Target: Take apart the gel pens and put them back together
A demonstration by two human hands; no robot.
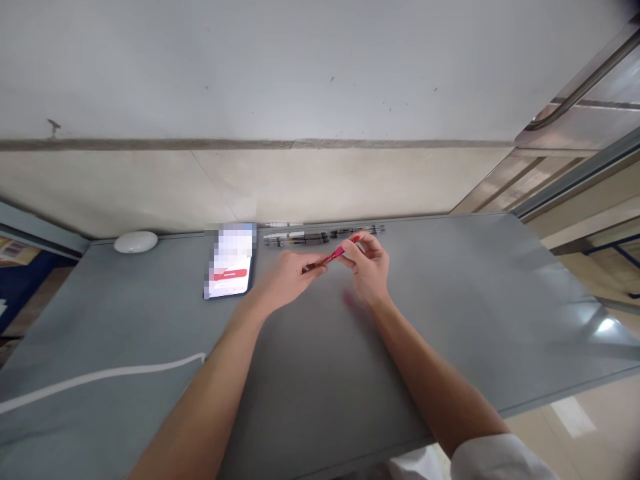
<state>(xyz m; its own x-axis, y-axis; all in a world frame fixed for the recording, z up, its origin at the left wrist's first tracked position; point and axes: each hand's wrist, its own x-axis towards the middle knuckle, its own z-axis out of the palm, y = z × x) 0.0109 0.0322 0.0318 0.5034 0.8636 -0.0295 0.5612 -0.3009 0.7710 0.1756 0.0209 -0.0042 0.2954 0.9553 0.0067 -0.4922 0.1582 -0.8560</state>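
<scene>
While the left hand has its fingers clamped on one end of a red pen, the right hand pinches the other. Pen: held up over the bench. Stage: one pen in work, unfinished by appearance; whether its parts are joined or separate, cannot tell. Beyond the hands: dark pens, in two groups, lying untouched near the wall; done or pending, not shown. Leftward: phone, lit; white case. Nearer: white cable.
</scene>
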